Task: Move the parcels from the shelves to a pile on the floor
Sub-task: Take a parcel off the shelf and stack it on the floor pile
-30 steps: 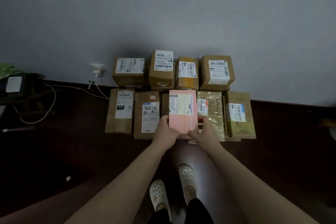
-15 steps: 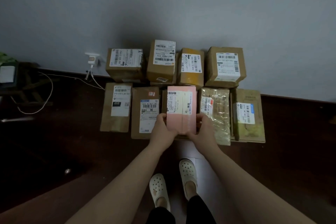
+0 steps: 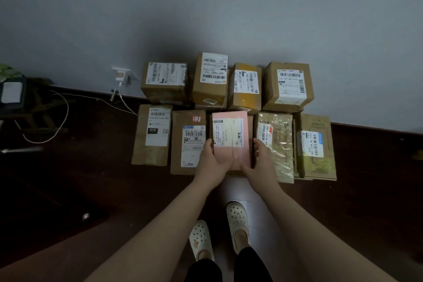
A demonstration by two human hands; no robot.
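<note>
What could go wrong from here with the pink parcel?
The pink parcel sits tight between the flat brown parcel and the clear-wrapped parcel; the left hand and right hand gripping its sides may get pinched or shove those neighbours. The white cable looping over the floor could trip the person.

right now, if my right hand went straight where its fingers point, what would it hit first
Probably the tape-banded box in the back row; the right hand, holding the pink parcel, points toward it past the plastic-wrapped parcel. Depth is unclear.
</note>
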